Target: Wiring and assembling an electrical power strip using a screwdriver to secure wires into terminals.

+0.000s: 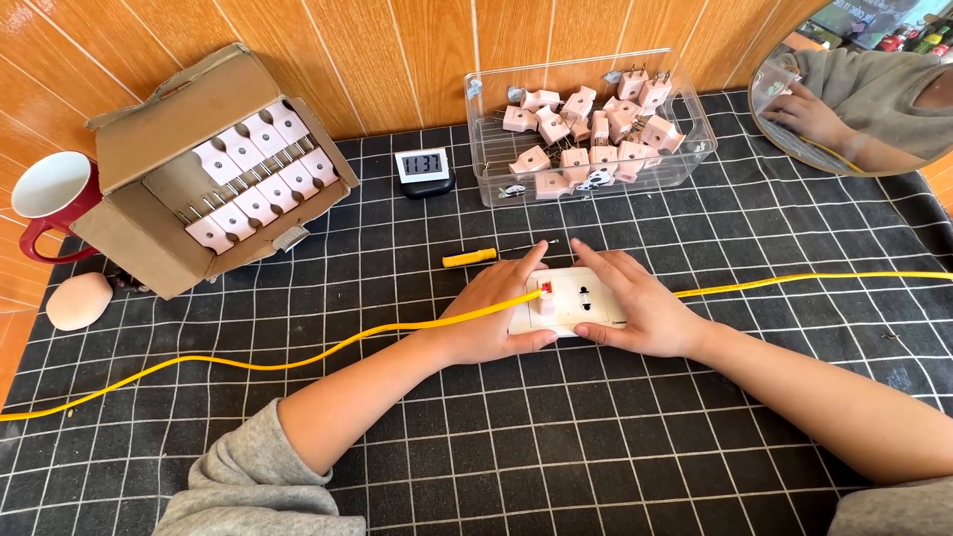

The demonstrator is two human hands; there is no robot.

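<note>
Both hands grip a white rectangular plastic socket plate (574,301): left hand (496,313) at nine o'clock, right hand (640,310) at three, fingers clamped on its edges; likely light, rigid, smooth.

Both hands cover the white plastic socket plate's (574,298) side edges; long yellow cable (298,354) runs off both frame edges; round wall mirror (862,94) cropped.
</note>
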